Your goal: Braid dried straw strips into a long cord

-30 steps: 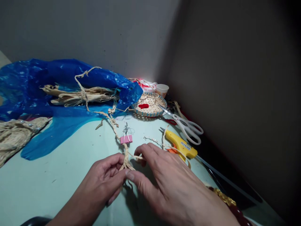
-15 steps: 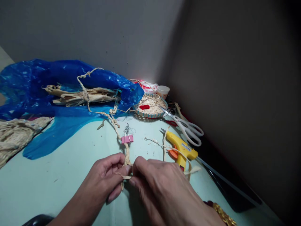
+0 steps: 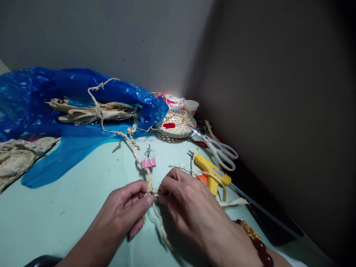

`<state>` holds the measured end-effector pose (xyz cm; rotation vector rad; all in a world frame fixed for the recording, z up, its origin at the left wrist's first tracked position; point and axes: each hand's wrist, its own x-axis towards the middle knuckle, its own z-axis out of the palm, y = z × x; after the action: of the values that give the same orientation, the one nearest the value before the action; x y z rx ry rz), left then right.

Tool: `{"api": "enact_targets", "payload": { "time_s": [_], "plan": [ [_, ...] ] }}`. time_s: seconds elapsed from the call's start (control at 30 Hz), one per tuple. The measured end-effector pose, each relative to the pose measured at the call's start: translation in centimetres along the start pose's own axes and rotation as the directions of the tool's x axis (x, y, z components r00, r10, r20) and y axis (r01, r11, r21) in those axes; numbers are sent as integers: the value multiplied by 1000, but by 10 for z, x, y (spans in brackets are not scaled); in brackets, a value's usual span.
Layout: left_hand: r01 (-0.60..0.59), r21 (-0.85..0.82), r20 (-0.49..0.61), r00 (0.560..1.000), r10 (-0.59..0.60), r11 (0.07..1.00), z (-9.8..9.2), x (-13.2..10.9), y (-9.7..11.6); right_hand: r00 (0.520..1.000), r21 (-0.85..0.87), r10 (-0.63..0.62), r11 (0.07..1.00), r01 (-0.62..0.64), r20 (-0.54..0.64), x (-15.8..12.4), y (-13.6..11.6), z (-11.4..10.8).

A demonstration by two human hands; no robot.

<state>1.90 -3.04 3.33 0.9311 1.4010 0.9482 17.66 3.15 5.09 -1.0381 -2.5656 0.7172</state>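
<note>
A pale braided fibre cord [image 3: 149, 180] runs down from a pink binder clip [image 3: 148, 163] into my fingers. My left hand [image 3: 122, 211] pinches the braid's lower end between thumb and fingers, with a short strand end poking out below. Close beside it, my right hand [image 3: 189, 204] is closed on a fibre strand that leads sideways from the braid. Another loose strand [image 3: 161, 226] dangles between the two hands over the table. Beyond the clip, the cord climbs past knots towards a bundle of dry fibre strips [image 3: 94, 112] on blue plastic.
Right of my hands lie a yellow glue gun [image 3: 213, 172] and white-handled scissors [image 3: 215, 148]. Behind them are a woven tray [image 3: 180, 130] holding a red item, and a paper cup [image 3: 191, 107]. A blue plastic bag [image 3: 50, 163] and a woven piece with beads [image 3: 13, 159] lie left.
My right hand has shifted slightly up and right, drawing a strand out sideways. A loose strand now hangs down between the hands. My left hand stays at the braid.
</note>
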Motion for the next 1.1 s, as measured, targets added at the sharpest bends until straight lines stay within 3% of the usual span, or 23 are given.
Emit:
{"api": "enact_targets", "payload": {
  "time_s": [0.47,0.6,0.7,0.9,1.1],
  "plan": [
    [33,7,-61,998,-33,999,-1,1,0,998,64,49,997,-46,-46,-3,-4,-6],
    [21,28,-62,998,-19,999,0,3,0,998,45,-2,999,4,-56,0,-5,-5],
    [10,62,-51,999,-7,998,1,4,0,992,3,-14,1000,15,-127,-1,-6,-2],
    [68,53,-55,996,-65,996,3,4,-2,945,-181,-146,979,94,-294,-10,-8,12],
    [59,41,-72,996,-56,997,7,3,-1,912,-290,-241,946,144,-333,-12,-12,23]
  ]
}}
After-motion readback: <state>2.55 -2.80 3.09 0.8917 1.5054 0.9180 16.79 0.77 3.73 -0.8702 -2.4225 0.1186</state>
